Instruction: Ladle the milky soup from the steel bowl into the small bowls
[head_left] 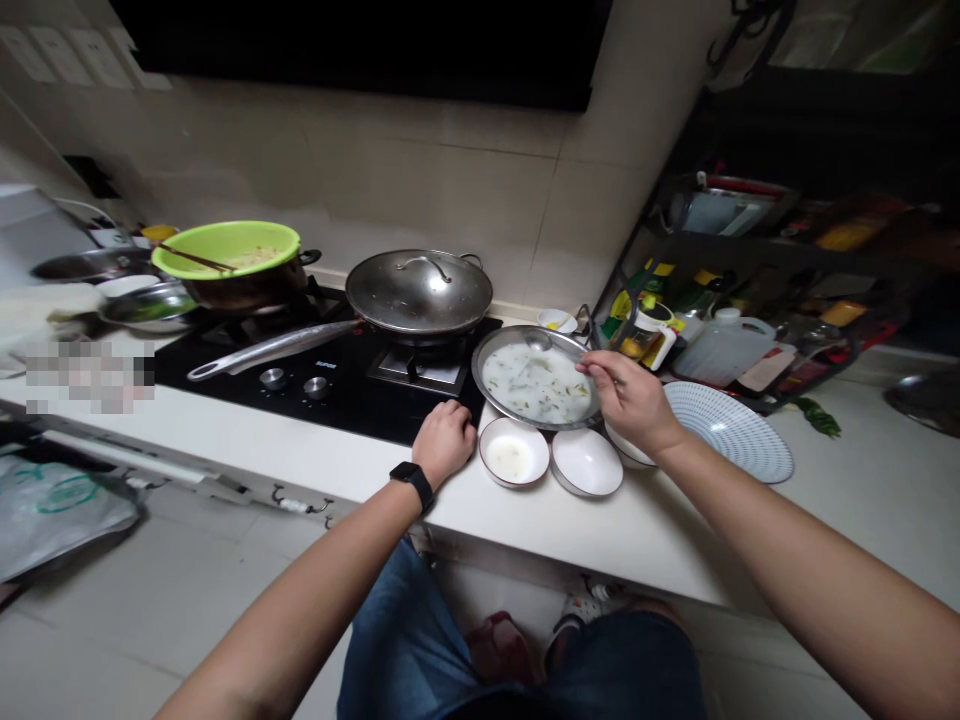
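Fingers (592, 362) of the right hand (586, 364) pinch together at the right side of a wide metal bowl (489, 403) of milky soup (532, 390); they seem to grip the ladle (538, 342), although its handle is mostly hidden. Left hand (445, 440), below a black watch (412, 483), rests half-curled on the white counter (487, 535); its palm is hidden, so I cannot tell whether it holds anything. Just beside it, a first small bowl (536, 447) has a little soup inside. A second small bowl (586, 465) stands next to that, and a third is partly behind the right wrist. Farther right lies a striped dish (750, 440), near a plastic jug (724, 345). Left of the soup, a lidded wok (412, 295) sits on the stove (352, 400). Beyond it, a green basin (232, 236) with chopsticks (199, 260) rests on a pot (240, 292).
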